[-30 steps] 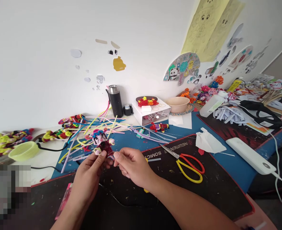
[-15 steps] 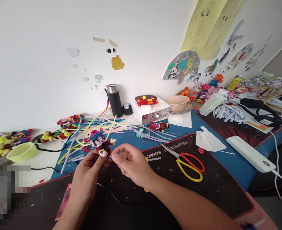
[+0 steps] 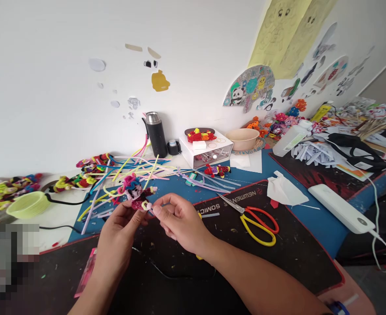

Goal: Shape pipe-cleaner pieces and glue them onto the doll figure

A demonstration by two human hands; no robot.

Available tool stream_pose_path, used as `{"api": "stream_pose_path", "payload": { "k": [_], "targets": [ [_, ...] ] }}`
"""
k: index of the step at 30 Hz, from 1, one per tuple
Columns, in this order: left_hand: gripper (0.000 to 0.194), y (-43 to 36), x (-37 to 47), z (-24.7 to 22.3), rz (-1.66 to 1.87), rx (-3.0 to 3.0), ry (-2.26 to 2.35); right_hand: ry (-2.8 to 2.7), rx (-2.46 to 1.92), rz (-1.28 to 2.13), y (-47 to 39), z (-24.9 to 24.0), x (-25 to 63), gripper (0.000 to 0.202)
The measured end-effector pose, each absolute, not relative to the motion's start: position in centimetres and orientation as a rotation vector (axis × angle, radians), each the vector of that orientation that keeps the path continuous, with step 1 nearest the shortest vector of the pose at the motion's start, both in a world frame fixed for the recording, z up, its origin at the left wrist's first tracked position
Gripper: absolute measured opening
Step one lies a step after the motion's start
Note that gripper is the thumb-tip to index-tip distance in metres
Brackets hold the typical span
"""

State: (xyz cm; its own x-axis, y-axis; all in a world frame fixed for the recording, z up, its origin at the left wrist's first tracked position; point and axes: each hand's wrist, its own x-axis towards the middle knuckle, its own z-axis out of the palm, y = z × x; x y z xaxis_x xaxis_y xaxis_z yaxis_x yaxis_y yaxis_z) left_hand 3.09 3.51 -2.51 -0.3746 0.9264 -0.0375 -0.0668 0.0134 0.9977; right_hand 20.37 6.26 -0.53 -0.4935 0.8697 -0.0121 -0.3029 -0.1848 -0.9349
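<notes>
A small fuzzy figure (image 3: pixel 135 191) with pink and blue hair and a dark red body is held upright above the black mat. My left hand (image 3: pixel 122 223) pinches its lower body between thumb and fingers. Close to its right side, my right hand (image 3: pixel 176 218) has thumb and index finger pressed together at the figure's lower edge; what they grip is too small to make out. Scissors (image 3: pixel 250 218) with one red and one yellow handle lie to the right of my right hand. Behind the figure, colored fuzzy stems (image 3: pixel 123 170) are spread in a loose pile.
A black bottle (image 3: pixel 156 135) stands near the wall, left of a white box (image 3: pixel 193 158) and a beige bowl (image 3: pixel 242 140). More fuzzy figures and a pale green bowl (image 3: pixel 29 204) are at left. A white device (image 3: pixel 342 209) with a cable lies at right.
The figure has tilted slightly in my left hand, and a pale yellow and pink part of it now shows nearer my right fingertips. The camera view has shifted slightly.
</notes>
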Motion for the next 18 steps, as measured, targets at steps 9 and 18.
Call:
{"api": "stream_pose_path", "payload": {
  "k": [9,18],
  "targets": [
    [0.055,3.59,3.06,-2.51,1.508,0.935,1.456,-1.182,-0.714,1.816,6.4,-0.6,20.32,0.057],
    [0.056,3.59,3.08,-2.71,1.519,0.904,1.445,-1.164,-0.751,1.823,6.48,-0.8,20.2,0.056]
  ]
}}
